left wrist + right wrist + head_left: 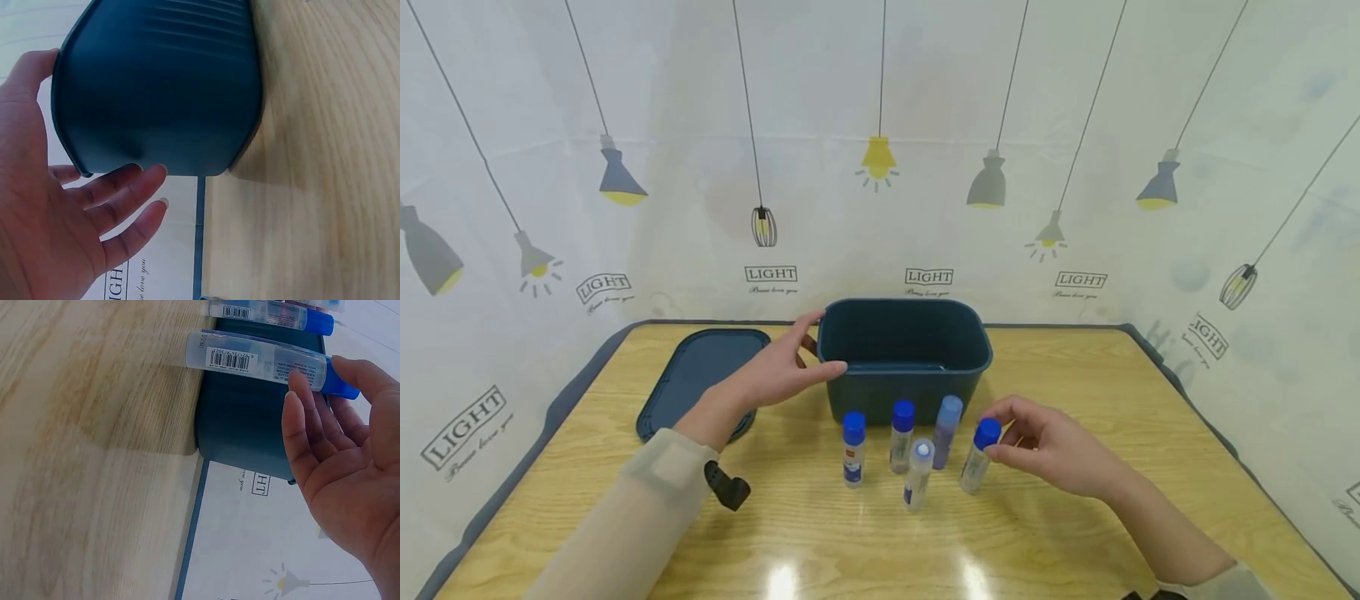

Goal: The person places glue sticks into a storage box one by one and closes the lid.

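Note:
A dark blue plastic bin (902,392) stands open-topped at the back of the table. My left hand (782,367) spans its left end, thumb over the front rim and fingers around the back corner; the left wrist view shows this hand (81,194) against the bin's end wall (156,94). My right hand (1052,442) pinches the blue cap of a clear glue stick (976,467), which stands almost upright, rightmost of its group. In the right wrist view, thumb and fingers are at the cap end of that glue stick (256,361).
Other glue sticks stand before the bin: one at left (853,450), one in the middle (901,437), a bluish one (947,433) and a pale-capped one (917,475) nearest me. A dark blue lid (700,375) lies at the left. A printed curtain (880,233) hangs behind the table.

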Demonstrator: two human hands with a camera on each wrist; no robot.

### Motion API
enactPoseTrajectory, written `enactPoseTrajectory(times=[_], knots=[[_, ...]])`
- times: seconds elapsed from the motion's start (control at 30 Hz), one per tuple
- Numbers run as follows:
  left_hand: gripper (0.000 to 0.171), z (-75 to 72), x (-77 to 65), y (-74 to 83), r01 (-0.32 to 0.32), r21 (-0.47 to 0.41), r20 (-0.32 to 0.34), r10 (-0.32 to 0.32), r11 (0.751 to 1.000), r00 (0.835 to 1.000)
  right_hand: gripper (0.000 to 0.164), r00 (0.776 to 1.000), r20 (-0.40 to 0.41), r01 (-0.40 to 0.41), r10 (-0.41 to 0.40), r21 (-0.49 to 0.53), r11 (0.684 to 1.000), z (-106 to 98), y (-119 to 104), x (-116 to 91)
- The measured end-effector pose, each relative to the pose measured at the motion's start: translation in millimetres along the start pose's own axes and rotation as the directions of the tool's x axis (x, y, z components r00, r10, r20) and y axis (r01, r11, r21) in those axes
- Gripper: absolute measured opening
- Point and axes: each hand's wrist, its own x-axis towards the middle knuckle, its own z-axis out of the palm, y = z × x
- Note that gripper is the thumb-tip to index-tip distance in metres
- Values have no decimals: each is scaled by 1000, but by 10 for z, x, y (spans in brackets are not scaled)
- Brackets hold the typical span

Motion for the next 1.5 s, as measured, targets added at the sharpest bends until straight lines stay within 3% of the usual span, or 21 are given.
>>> enactPoseTrajectory(times=[0.23,0.37,0.67,0.87,0.97,1.2,1.33,1.5], knots=[[107,40,1,-21,2,-15,7,-2,1000,1000,27,998,-66,-3,0,-37,999,-3,-4,-36],[106,45,11,-32,-3,-22,9,4,1000,1000,24,986,-153,48,-58,-67,997,-57,-49,-74],[105,37,20,-17,12,-40,12,-11,999,1000,29,912,-356,151,-205,-173,973,-261,-204,-76],[105,44,26,-22,14,-39,12,-13,999,1000,27,863,-435,216,-256,-140,966,-422,-351,27],[105,42,19,-19,12,-39,10,-11,999,1000,26,855,-451,235,-257,-104,966,-483,-430,97],[104,39,14,-33,14,-42,14,-13,999,1000,28,846,-494,144,-198,-146,979,-579,-576,347],[105,35,25,-42,5,-43,13,-5,999,1000,30,842,-501,144,-201,-150,978,-607,-620,536],[106,44,26,-41,3,-48,20,-2,999,1000,34,848,-494,146,-192,-130,981,-596,-609,782]])
